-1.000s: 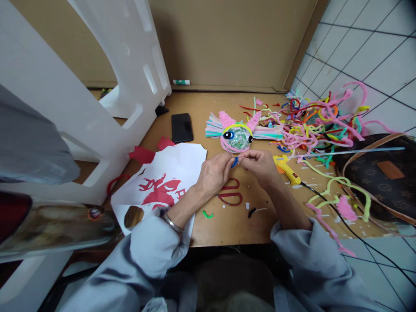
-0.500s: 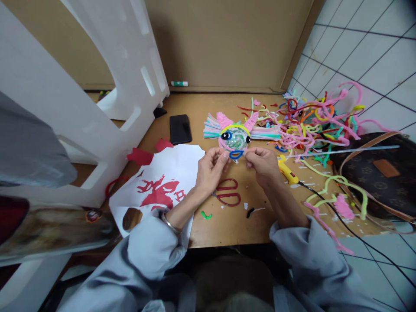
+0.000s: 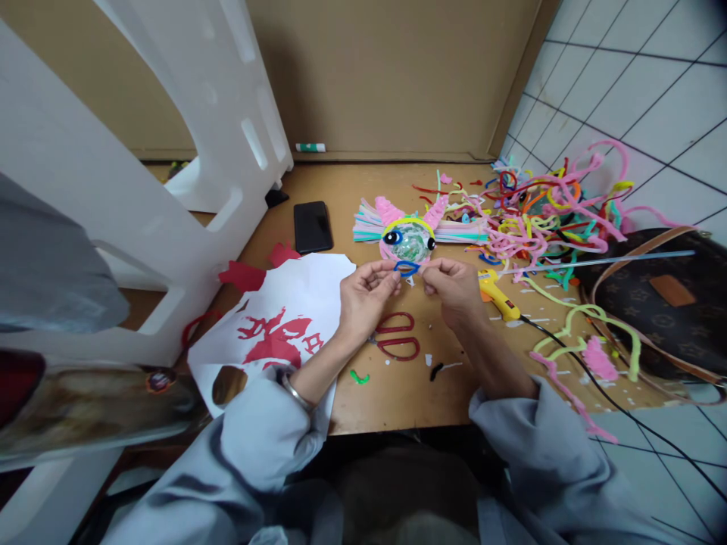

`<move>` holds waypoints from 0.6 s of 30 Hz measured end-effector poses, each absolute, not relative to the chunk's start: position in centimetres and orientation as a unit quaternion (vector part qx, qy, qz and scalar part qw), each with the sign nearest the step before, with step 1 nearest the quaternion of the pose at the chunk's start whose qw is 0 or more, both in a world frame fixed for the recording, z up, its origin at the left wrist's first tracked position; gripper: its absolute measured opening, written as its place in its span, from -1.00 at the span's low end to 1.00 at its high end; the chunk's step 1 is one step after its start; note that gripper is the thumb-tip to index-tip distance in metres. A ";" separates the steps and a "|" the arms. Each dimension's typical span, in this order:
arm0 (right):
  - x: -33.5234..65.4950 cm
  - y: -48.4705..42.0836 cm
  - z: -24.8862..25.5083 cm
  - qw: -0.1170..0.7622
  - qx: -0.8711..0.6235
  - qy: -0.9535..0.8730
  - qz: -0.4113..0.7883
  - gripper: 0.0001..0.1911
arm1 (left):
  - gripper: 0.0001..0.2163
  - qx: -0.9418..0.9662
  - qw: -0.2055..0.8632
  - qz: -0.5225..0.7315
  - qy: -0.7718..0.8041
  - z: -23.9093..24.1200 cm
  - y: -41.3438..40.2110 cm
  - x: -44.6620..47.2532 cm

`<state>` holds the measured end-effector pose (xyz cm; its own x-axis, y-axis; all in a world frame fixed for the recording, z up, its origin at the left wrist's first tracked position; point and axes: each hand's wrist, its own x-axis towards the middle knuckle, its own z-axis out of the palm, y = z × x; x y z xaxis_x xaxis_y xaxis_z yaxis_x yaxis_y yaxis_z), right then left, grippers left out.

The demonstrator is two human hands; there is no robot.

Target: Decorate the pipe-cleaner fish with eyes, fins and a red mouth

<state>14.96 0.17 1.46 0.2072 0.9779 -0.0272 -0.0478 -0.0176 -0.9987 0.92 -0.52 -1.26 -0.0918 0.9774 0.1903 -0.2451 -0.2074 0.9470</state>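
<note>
Between my two hands is a small loop of blue pipe cleaner (image 3: 407,273). My left hand (image 3: 366,299) pinches its left end, and my right hand (image 3: 454,288) pinches the right end. Just beyond my fingertips lies a craft figure (image 3: 407,241) with a clear round body, googly eyes, a yellow band, pink fuzzy horns and bundles of pastel strips at both sides. Red-handled scissors (image 3: 398,337) rest on the table between my wrists, their blades partly hidden by my left forearm. Near my right hand lies a yellow glue gun (image 3: 500,295).
Tangled pipe cleaners (image 3: 539,212) heap up at the back right, beside a brown handbag (image 3: 653,310). White paper with red cutouts (image 3: 273,333) lies under my left forearm. A black phone (image 3: 312,226) sits at the back left. The glue gun's cord (image 3: 596,378) trails off right.
The blue loop has turned and shifted slightly left, its shape now narrower and more pointed. Both hands have moved a little, still pinching its ends. The whole view has shifted slightly.
</note>
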 end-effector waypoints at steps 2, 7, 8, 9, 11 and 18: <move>14.9 0.1 1.5 0.556 -0.541 -0.427 0.465 -0.85 | -0.67 0.470 0.481 0.626 0.394 -1.3 -0.5 0.9; 14.8 0.0 1.7 0.554 -0.537 -0.425 0.473 -0.86 | -0.71 0.479 0.467 0.625 0.402 -1.4 -0.5 0.8; 14.8 0.0 1.6 0.552 -0.537 -0.429 0.473 -0.86 | -0.72 0.481 0.464 0.624 0.405 -1.4 -0.5 0.8; 14.8 0.0 1.6 0.550 -0.537 -0.432 0.472 -0.86 | -0.72 0.483 0.462 0.622 0.409 -1.4 -0.5 0.8; 14.8 0.0 1.4 0.550 -0.539 -0.435 0.467 -0.86 | -0.72 0.490 0.458 0.616 0.414 -1.5 -0.6 0.8; 14.9 0.1 1.2 0.548 -0.535 -0.439 0.469 -0.85 | -0.73 0.489 0.459 0.611 0.419 -1.6 -0.5 0.7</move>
